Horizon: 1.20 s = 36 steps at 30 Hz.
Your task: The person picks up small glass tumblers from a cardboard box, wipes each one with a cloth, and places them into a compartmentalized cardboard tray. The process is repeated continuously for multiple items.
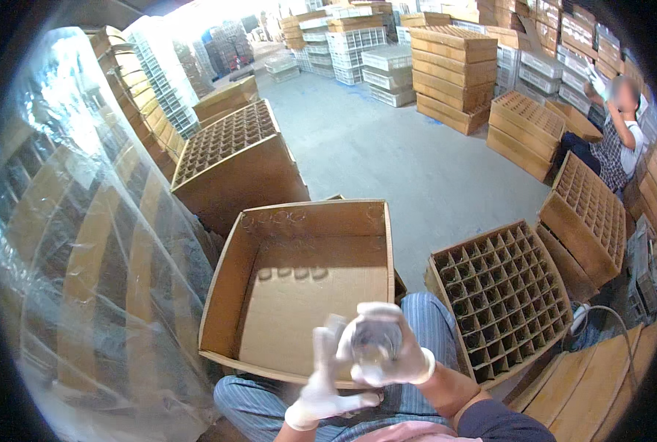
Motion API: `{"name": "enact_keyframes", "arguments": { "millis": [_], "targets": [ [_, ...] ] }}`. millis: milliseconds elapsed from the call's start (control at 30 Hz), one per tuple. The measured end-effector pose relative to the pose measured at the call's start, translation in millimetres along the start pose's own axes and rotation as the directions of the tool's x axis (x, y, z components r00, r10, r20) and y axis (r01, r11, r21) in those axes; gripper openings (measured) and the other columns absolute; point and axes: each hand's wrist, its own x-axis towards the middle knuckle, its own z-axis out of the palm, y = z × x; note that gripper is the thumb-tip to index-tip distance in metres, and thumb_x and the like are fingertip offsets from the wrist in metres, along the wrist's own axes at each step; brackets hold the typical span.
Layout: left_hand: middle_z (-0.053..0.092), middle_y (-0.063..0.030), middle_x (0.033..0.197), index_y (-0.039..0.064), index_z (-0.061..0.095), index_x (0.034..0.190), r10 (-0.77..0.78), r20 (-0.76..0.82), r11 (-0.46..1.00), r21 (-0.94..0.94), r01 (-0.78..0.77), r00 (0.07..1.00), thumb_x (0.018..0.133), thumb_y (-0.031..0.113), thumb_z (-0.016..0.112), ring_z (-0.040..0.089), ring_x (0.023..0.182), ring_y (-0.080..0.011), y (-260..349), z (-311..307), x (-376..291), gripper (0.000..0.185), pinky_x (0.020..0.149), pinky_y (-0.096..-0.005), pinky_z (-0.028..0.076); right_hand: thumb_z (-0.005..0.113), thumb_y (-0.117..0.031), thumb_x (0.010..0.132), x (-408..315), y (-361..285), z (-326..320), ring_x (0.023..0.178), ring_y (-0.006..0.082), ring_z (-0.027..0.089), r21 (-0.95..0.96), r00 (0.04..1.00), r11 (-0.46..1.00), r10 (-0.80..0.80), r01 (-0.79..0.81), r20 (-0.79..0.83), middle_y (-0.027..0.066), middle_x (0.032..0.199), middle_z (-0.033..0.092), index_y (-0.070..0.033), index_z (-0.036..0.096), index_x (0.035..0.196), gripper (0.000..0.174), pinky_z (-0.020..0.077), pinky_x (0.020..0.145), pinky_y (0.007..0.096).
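Observation:
My right hand (414, 356), in a white glove, grips a clear glass vessel (377, 341), blurred and seen end-on. Beside it, my left hand (324, 389), also in a white glove, has its fingers spread around the near side of the glass; whether they touch it is unclear. Both hands are over the near right edge of an open cardboard box (313, 224) that stands in front of my knees. Several clear round glass pieces (292, 273) stand in a row along its far inner wall.
To my right stands a divided carton (502, 301) with glassware in its cells; another divided carton (588, 215) lies beyond. A tall carton (240, 177) stands left, next to plastic-wrapped stacks (107, 265). A person (610, 143) sits far right. Crates (386, 72) line the back.

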Motion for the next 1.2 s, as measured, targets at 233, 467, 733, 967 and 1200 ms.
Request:
{"name": "enact_keyframes", "arguments": {
  "millis": [233, 467, 733, 967, 1200],
  "targets": [
    [0.075, -0.0142, 0.102, 0.002, 0.066, 0.119, -0.047, -0.349, 0.995, 0.067, 0.075, 0.936, 0.078, 0.006, 0.083, 0.071, 0.090, -0.0253, -57, 11, 3, 0.044, 0.080, -0.0363, 0.058, 0.086, -0.007, 0.077, 12, 25, 27, 0.097, 0.0117, 0.065, -0.450, 0.929, 0.855, 0.089, -0.256, -0.359, 0.0032, 0.109, 0.069, -0.011, 0.055, 0.139, 0.069, 0.0547, 0.087, 0.0301],
    [0.070, -0.0128, 0.115, 0.004, 0.053, 0.138, -0.225, 0.055, 0.970, -0.079, 0.229, 0.973, 0.082, 0.012, 0.085, 0.069, 0.099, -0.0219, -51, 18, -6, 0.065, 0.079, -0.0350, 0.059, 0.081, 0.004, 0.080, 5, 19, 11, 0.088, 0.0160, 0.068, -0.045, 0.906, 0.939, 0.316, -0.342, -0.283, 0.0077, 0.103, 0.067, -0.007, 0.050, 0.138, 0.067, 0.0571, 0.079, 0.0301],
    [0.073, -0.0102, 0.113, 0.002, 0.058, 0.132, -0.129, 0.029, 0.984, -0.121, 0.132, 0.991, 0.079, 0.015, 0.086, 0.067, 0.093, -0.0138, -44, 9, -1, 0.061, 0.080, -0.0331, 0.057, 0.078, 0.005, 0.080, 18, 20, 11, 0.090, 0.0175, 0.068, 0.102, 0.943, 0.945, 0.320, -0.312, -0.085, 0.0100, 0.106, 0.066, -0.005, 0.050, 0.138, 0.064, 0.0579, 0.078, 0.0315],
    [0.071, -0.0094, 0.109, 0.004, 0.051, 0.144, -0.124, 0.263, 0.960, -0.212, 0.182, 0.957, 0.076, 0.015, 0.089, 0.066, 0.089, -0.0145, -49, 0, 0, 0.078, 0.072, -0.0319, 0.056, 0.085, -0.004, 0.075, 28, 23, 18, 0.082, 0.0182, 0.069, 0.444, 0.933, 0.827, 0.249, -0.343, 0.259, 0.0108, 0.097, 0.070, -0.005, 0.049, 0.144, 0.078, 0.0573, 0.072, 0.0320],
    [0.068, -0.0083, 0.108, 0.001, 0.058, 0.124, -0.218, 0.309, 0.940, -0.189, 0.284, 0.926, 0.075, 0.016, 0.090, 0.065, 0.097, -0.0163, -37, -17, 0, 0.060, 0.081, -0.0311, 0.055, 0.076, -0.006, 0.084, 43, 15, 7, 0.078, 0.0285, 0.074, 0.509, 0.941, 0.816, 0.119, -0.274, 0.316, 0.0217, 0.096, 0.072, -0.008, 0.020, 0.164, 0.098, 0.0611, 0.075, 0.0383]
  ]
}}
